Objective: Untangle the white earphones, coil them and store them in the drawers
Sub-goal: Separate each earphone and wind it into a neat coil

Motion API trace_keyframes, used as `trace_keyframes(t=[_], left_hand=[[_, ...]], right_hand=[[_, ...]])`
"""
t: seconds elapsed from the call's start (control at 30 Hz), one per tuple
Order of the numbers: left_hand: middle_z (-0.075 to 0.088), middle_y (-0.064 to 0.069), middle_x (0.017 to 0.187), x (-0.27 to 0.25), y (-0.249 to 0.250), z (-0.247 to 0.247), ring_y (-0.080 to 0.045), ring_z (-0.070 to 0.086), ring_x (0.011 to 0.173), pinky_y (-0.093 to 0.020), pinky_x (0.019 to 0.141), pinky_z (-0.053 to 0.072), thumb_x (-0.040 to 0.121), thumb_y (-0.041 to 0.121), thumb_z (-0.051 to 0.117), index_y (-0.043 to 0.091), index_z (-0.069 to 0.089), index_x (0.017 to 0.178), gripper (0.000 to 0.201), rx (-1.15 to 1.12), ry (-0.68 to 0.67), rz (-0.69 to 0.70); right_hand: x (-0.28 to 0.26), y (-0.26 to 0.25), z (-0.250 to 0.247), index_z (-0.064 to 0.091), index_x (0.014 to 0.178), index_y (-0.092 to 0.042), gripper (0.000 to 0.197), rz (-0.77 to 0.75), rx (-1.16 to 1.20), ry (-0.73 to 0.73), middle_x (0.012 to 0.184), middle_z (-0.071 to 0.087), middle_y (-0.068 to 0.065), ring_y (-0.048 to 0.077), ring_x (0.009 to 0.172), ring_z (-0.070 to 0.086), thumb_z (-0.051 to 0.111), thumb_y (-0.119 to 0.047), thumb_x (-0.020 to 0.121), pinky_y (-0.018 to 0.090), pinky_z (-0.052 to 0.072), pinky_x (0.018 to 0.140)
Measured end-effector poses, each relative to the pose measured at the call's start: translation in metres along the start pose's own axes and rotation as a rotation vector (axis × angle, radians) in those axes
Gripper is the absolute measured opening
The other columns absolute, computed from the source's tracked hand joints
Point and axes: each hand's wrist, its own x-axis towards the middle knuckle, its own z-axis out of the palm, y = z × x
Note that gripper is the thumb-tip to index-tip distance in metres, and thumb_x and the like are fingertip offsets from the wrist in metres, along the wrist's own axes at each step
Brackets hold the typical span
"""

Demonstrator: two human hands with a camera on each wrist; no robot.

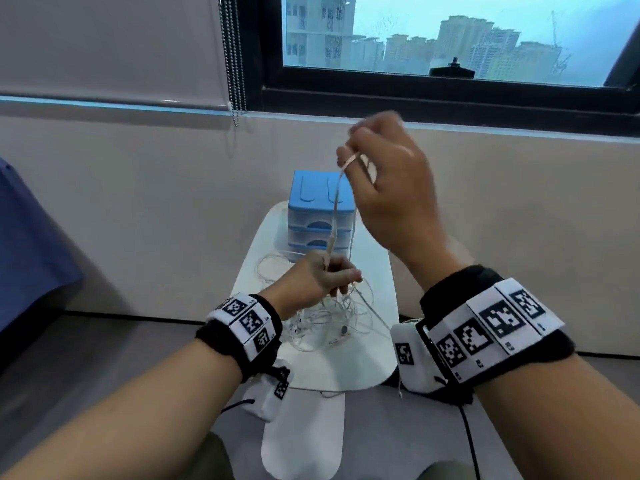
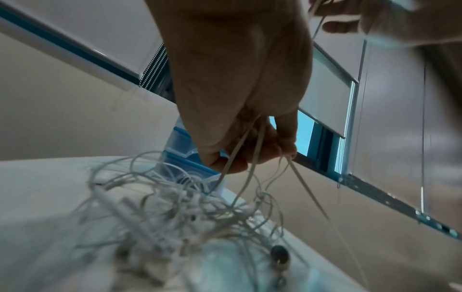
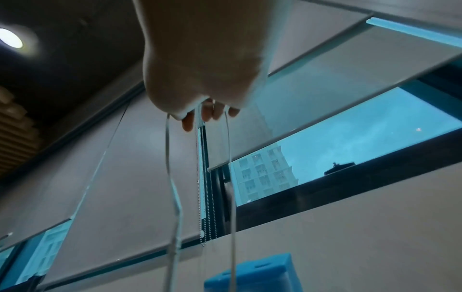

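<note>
Two hands at the untangling step

One cord run is pinched in the right hand and drawn up; the left hand grips strands above the earphones heaped on the desk, near the closed drawers. Next, further strands likely need teasing free before coiling.

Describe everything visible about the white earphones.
The white earphones are thin, flat-looking white cables, mostly still a loose tangle on the white table in front of the blue drawers. A dark-faced earbud and small inline pieces show in the heap. The left hand grips several strands just above the pile; the right hand, raised higher, pinches a loop, so strands run up between the hands.
</note>
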Motion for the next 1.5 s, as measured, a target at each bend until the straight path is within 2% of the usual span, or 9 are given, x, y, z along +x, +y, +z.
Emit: trace_keyframes(t=[0.17, 0.4, 0.57, 0.77, 0.9, 1.1, 1.23, 1.37, 1.5], left_hand=[[0.066, 0.001, 0.071, -0.004, -0.01, -0.01, -0.011, 0.058, 0.067, -0.023, 0.065, 0.046, 0.106, 0.026, 0.057, 0.009, 0.075, 0.091, 0.029, 0.073, 0.067, -0.015], [0.064, -0.004, 0.068, -0.001, 0.023, -0.026, -0.015, 0.055, 0.059, -0.036, 0.062, 0.047, 0.105, 0.025, 0.058, 0.007, 0.067, 0.083, 0.03, 0.109, 0.253, 0.218], [0.068, -0.011, 0.077, -0.001, 0.04, -0.032, -0.018, 0.055, 0.059, -0.03, 0.063, 0.05, 0.107, 0.024, 0.055, 0.006, 0.071, 0.092, 0.028, -0.002, 0.36, 0.295], [0.061, -0.005, 0.074, -0.004, 0.031, -0.028, -0.019, 0.05, 0.06, -0.027, 0.058, 0.047, 0.105, 0.014, 0.056, -0.001, 0.067, 0.096, 0.021, -0.103, 0.354, 0.251], [0.062, -0.006, 0.072, -0.006, 0.029, -0.026, -0.02, 0.047, 0.06, -0.024, 0.055, 0.043, 0.105, 0.01, 0.056, 0.004, 0.066, 0.092, 0.018, -0.126, 0.34, 0.22], [0.064, 0.0, 0.07, -0.003, 0.043, -0.03, -0.016, 0.049, 0.059, -0.023, 0.055, 0.043, 0.104, 0.018, 0.059, 0.0, 0.067, 0.092, 0.023, -0.108, 0.276, 0.22], [0.064, 0.0, 0.07, 0.0, 0.048, -0.032, -0.024, 0.049, 0.065, -0.025, 0.056, 0.044, 0.103, 0.015, 0.061, 0.001, 0.069, 0.097, 0.018, -0.071, 0.247, 0.249], [0.059, -0.001, 0.068, -0.001, 0.041, -0.03, -0.018, 0.049, 0.062, -0.026, 0.057, 0.044, 0.094, 0.021, 0.071, 0.008, 0.065, 0.108, 0.02, -0.18, 0.221, 0.258], [0.058, 0.0, 0.069, -0.001, 0.031, -0.021, -0.015, 0.046, 0.061, -0.026, 0.058, 0.039, 0.088, 0.026, 0.074, 0.013, 0.056, 0.115, 0.035, -0.293, 0.042, 0.151]], right_hand=[[-0.011, 0.018, -0.01, 0.07, 0.093, -0.033, 0.011, 0.113, -0.276, -0.125, 0.142, 0.05, -0.004, 0.021, 0.152, 0.027, 0.061, -0.027, 0.093, 0.044, 0.018, 0.112], [-0.064, 0.047, 0.016, 0.068, 0.109, -0.026, 0.018, 0.596, 0.108, -0.813, 0.101, 0.071, 0.004, 0.024, 0.095, 0.066, 0.072, -0.03, 0.092, 0.04, 0.053, 0.092], [-0.085, 0.048, 0.03, 0.075, 0.079, -0.024, 0.025, 0.663, 0.133, -0.775, 0.086, 0.07, 0.007, 0.02, 0.077, 0.059, 0.061, -0.03, 0.099, 0.051, 0.055, 0.087], [-0.045, 0.027, 0.014, 0.074, 0.083, -0.026, 0.022, 0.587, 0.057, -0.695, 0.103, 0.048, 0.001, 0.02, 0.09, 0.056, 0.062, -0.036, 0.099, 0.031, 0.04, 0.077], [-0.03, 0.026, 0.004, 0.066, 0.071, -0.024, 0.032, 0.544, -0.08, -0.768, 0.081, 0.041, -0.004, 0.01, 0.068, 0.045, 0.057, -0.034, 0.101, 0.022, 0.034, 0.058], [-0.037, 0.028, 0.003, 0.067, 0.099, -0.027, 0.009, 0.552, -0.045, -0.869, 0.093, 0.06, 0.0, 0.021, 0.082, 0.058, 0.071, -0.03, 0.092, 0.025, 0.042, 0.06], [-0.041, 0.031, 0.005, 0.069, 0.08, -0.022, 0.027, 0.625, -0.076, -0.882, 0.078, 0.062, 0.002, 0.02, 0.066, 0.057, 0.056, -0.032, 0.102, 0.025, 0.041, 0.052], [-0.03, 0.024, -0.003, 0.066, 0.084, -0.002, 0.041, 0.718, 0.172, -0.707, 0.067, 0.064, 0.015, 0.022, 0.047, 0.06, 0.043, -0.025, 0.108, 0.022, 0.04, 0.04], [-0.011, 0.009, -0.012, 0.066, 0.096, 0.003, 0.039, 0.688, 0.448, -0.473, 0.078, 0.07, 0.026, 0.029, 0.059, 0.063, 0.041, -0.024, 0.11, 0.021, 0.044, 0.043]])
